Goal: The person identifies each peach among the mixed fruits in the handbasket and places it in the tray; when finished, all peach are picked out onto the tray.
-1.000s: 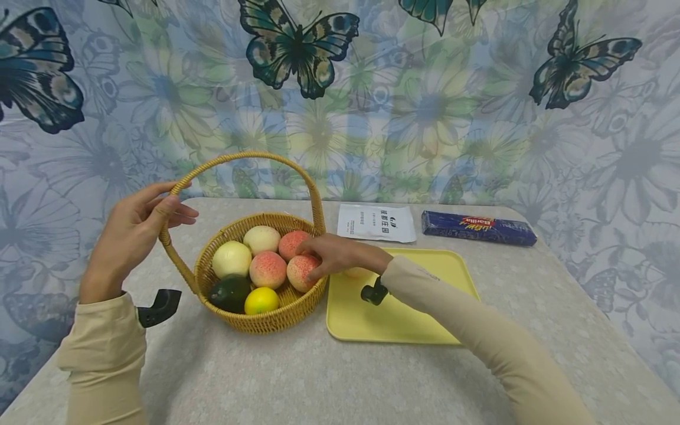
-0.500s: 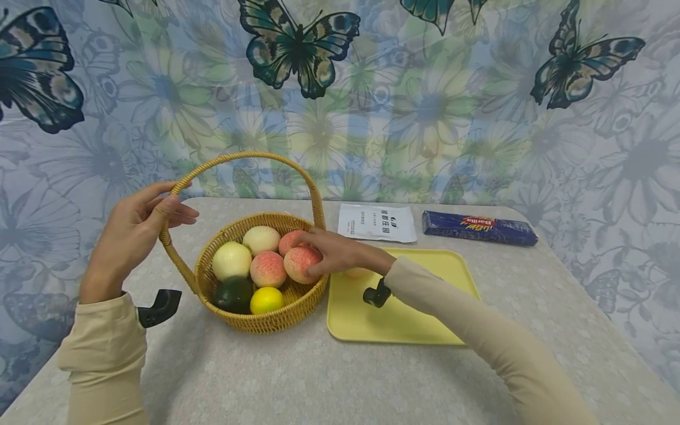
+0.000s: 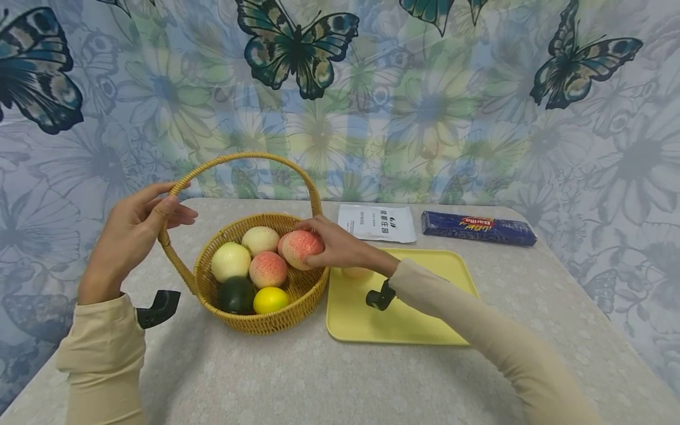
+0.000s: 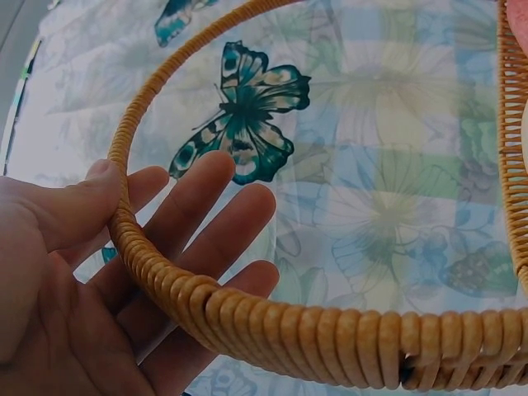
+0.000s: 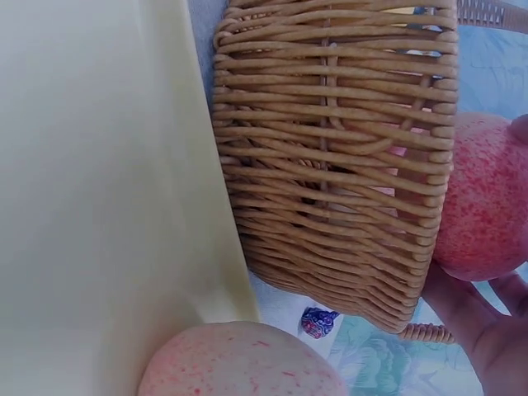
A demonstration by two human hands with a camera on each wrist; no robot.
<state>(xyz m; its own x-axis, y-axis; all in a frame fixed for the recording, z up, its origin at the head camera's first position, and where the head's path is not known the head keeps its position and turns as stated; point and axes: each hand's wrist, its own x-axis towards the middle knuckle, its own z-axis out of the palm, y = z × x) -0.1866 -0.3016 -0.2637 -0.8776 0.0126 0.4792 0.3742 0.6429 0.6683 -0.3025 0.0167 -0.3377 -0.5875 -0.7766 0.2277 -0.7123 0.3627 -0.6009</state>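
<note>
Pink-speckled and round, the peach (image 3: 301, 248) sits in your right hand (image 3: 340, 248), fingers curled round it from behind, held above the far right rim of the wicker basket (image 3: 265, 319); in the right wrist view only its edge (image 5: 487, 198) shows past the woven wall. Your left hand (image 3: 127, 236) has the arched handle (image 3: 183, 180) lightly between thumb and straight fingers (image 4: 210, 214), the coiled cane lying across the palm. In the basket lie two pale round fruits, another peach (image 3: 267, 269), a lemon (image 3: 270, 300) and a dark green fruit (image 3: 236, 294), half hidden by the rim. A second peach (image 3: 357, 272) on the yellow plastic tray (image 3: 425, 319) is mostly covered by your wrist. Beyond lie a white sachet (image 3: 377, 222) with unreadable print and a blue Barilla packet (image 3: 478, 228).
</note>
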